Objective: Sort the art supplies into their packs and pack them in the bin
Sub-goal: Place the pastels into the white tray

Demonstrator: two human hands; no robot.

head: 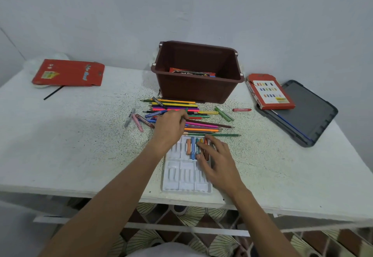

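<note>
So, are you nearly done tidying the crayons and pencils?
Not nearly. One pack lies in the bin, and a few crayons sit in the white tray. The right hand rests on them; the left hand reaches into the pencils. Those pencils, loose crayons and two red packs are still out.

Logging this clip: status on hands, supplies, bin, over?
Left hand curled in pencil pile, grip unclear. Right hand open, fingertips on crayons in white tray. Brown bin holds one red pack. Path to bin unobstructed.
</note>
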